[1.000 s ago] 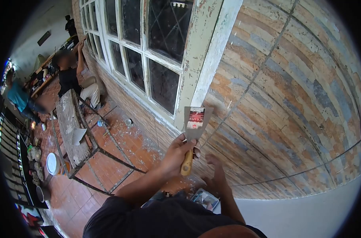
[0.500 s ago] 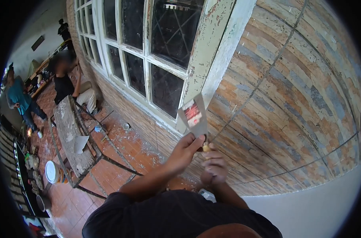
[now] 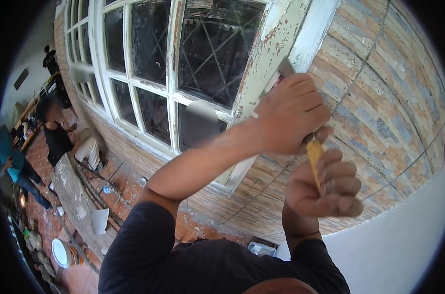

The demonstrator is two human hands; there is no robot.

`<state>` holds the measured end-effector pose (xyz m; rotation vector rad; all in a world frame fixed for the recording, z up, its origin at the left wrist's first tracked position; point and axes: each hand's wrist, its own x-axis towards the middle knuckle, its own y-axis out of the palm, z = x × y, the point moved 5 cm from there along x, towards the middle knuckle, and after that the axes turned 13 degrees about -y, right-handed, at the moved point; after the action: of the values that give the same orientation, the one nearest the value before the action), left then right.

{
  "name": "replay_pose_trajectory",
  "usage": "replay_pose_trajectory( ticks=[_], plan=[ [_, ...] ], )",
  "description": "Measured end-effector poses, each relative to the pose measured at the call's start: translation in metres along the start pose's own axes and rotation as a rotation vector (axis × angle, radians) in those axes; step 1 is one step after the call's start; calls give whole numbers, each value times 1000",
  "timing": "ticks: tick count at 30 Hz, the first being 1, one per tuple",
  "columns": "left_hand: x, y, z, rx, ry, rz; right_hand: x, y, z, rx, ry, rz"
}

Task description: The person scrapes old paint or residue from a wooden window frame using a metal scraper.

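Both hands are on the one tool: my right hand (image 3: 325, 188) is closed around the yellow handle of the scraper (image 3: 314, 156), and my left hand (image 3: 288, 115), just above it, is curled down over the top of the metal. Only a sliver of the blade (image 3: 284, 67) pokes out past the left knuckles, up against the window frame (image 3: 264, 59), where the pale paint is flaking down to bare wood. I can't see whether the edge lies flat on the wood, because the left hand hides it. As I read it, a good stroke wants the left hand pressing and the right hand steering. The blade should sit low to the wood so it lifts paint rather than gouging the timber. It also wants short strokes, since the glass pane (image 3: 208, 49) sits just left of the hands and the brick wall (image 3: 379, 93) just right. Far below and to the left, a seated person (image 3: 61, 142) is beside a spattered worktop (image 3: 75, 196), with a white bucket (image 3: 63, 252) below it.
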<state>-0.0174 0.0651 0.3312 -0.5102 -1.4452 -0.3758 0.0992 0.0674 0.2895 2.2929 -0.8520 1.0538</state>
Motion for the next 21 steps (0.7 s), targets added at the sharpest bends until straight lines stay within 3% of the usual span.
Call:
replay_pose_trajectory(
  ticks=[2, 3, 5, 8, 10, 14, 21],
  plan=[
    [11, 8, 18, 6, 178, -44, 4, 9, -24, -5, 5, -30],
    [18, 9, 31, -7, 186, -50, 10, 17, -38, 43, 26, 74],
    [30, 21, 49, -44, 269, 166, 13, 21, -65, 84, 43, 192],
    [47, 20, 82, 119, 200, 236, 2, 11, -110, 80, 134, 316],
    [48, 21, 93, 96, 247, 135, -8, 4, -134, 288, 289, 172],
    [46, 23, 97, 36, 253, -53, -14, 2, -135, 288, 247, 206],
    [43, 35, 107, 94, 269, 182, -35, -8, -134, 301, 205, 97]
  ],
)
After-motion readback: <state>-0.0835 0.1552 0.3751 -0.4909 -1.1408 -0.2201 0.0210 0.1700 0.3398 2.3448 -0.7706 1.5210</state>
